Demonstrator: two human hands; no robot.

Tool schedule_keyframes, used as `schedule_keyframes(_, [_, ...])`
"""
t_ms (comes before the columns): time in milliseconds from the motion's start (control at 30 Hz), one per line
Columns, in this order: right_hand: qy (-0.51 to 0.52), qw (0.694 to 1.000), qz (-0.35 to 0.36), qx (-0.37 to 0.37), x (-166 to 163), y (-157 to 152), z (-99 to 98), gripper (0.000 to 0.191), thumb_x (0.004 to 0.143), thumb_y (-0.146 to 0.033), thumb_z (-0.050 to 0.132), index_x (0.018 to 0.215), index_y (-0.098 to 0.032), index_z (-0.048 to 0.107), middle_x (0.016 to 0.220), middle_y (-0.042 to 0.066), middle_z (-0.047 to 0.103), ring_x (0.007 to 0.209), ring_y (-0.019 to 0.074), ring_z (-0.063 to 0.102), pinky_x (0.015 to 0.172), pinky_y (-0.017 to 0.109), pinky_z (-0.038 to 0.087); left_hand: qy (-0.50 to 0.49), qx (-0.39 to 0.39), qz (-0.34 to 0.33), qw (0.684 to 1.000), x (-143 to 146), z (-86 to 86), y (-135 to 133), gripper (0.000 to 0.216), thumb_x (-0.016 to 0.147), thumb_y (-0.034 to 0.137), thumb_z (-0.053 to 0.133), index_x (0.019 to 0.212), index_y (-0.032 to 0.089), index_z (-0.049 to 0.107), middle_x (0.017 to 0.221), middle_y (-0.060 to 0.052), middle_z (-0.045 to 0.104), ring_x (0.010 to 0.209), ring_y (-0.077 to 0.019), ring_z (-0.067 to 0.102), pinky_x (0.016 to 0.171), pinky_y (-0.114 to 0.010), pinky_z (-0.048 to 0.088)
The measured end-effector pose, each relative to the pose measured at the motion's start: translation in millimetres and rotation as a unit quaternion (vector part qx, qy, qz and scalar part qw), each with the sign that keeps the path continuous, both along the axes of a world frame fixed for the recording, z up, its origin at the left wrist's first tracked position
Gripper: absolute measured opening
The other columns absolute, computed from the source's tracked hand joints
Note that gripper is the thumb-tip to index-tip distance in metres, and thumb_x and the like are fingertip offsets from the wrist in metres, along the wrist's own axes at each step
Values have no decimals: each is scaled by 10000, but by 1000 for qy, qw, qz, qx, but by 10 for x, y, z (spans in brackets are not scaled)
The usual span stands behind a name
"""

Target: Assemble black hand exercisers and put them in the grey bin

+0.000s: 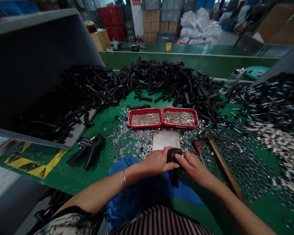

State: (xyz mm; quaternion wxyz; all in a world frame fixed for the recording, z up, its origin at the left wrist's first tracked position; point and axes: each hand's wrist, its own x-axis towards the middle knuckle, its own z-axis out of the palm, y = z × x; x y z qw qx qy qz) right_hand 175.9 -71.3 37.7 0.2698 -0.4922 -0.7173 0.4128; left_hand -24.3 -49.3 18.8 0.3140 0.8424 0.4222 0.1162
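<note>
My left hand (155, 161) is closed around a black curved plastic handle (174, 178), whose straight end hangs down below my fingers. My right hand (192, 164) grips the hooked upper end of the same handle, its thumb pressed beside a small shiny metal piece (183, 153). The kind of that piece cannot be made out. Just beyond my hands a flat metal plate (166, 139) lies on the green table (134, 96). Two red trays stand behind it: the left tray (145, 127) contains tiny metal parts, the right tray (180, 126) small pins.
A hammer (222, 160) and a red-handled screwdriver (197, 147) lie on the right among scattered metal rings (245, 169). Black handles are heaped (159, 76) at the back. An assembled black clamp (89, 148) lies left, near a tipped grey bin (87, 125). Metal sleeves (281, 143) cover the far right.
</note>
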Motion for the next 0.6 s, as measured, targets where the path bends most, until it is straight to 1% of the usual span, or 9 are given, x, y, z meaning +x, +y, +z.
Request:
schedule_keyframes(133, [-46,999,-19,-1,-79,-18,-144,288,982,-399,424,993,-201,633,946,78,707,866,223,659,791,324,490,56,-24,-29,998,-5,53,42,770,842,724,530,1286,99,461,976,-213,710,915,-368,707,760,-419,530])
schedule_keyframes(200, [-73,997,-38,-1,-112,119,-215,319,992,-399,389,971,-188,627,888,87,702,811,227,655,741,323,484,72,-28,-26,997,11,64,195,799,808,751,551,1258,94,486,922,-206,712,852,-363,710,698,-397,524])
schedule_keyframes(267, [-115,992,-50,16,-97,361,-248,321,994,-399,399,1000,-175,628,883,99,702,802,234,647,730,328,475,79,-4,-17,997,21,61,416,755,832,730,539,1258,108,504,965,-205,712,865,-344,709,696,-380,524])
schedule_keyframes(300, [-141,988,-53,43,-62,508,-247,311,987,-400,432,1040,-169,632,913,109,706,830,243,642,750,338,471,85,15,-12,996,21,57,533,707,857,703,528,1256,120,517,1009,-203,710,893,-334,707,714,-376,526])
schedule_keyframes(367, [-195,969,-66,138,69,813,-220,308,959,-396,518,1117,-166,647,1000,128,702,927,271,613,830,379,454,120,50,-5,992,11,56,745,594,896,636,527,1226,143,568,1058,-192,710,936,-328,702,759,-383,529])
schedule_keyframes(433, [-238,937,-98,234,253,1094,-187,292,951,-384,545,1084,-172,694,1008,134,687,993,295,560,894,425,421,176,75,-4,982,0,82,915,502,905,588,548,1116,145,653,1007,-189,722,935,-346,701,788,-412,526])
schedule_keyframes(467, [-254,923,-115,264,346,1219,-180,285,955,-380,539,1025,-173,722,976,135,678,997,302,536,902,438,410,197,85,-6,977,3,110,992,471,906,570,560,1049,140,688,965,-192,725,927,-358,700,793,-427,523])
schedule_keyframes(533, [-279,906,-134,289,489,1448,-195,312,961,-379,525,921,-171,755,913,136,657,979,307,502,891,449,403,206,114,-2,972,46,188,1163,414,922,506,564,971,126,723,914,-203,723,917,-368,697,798,-444,517])
schedule_keyframes(600, [-303,899,-125,291,532,1662,-245,335,959,-380,526,884,-162,768,889,141,647,971,308,488,888,454,396,189,155,10,970,155,267,1383,324,957,367,528,990,114,728,927,-209,722,920,-348,695,807,-434,509])
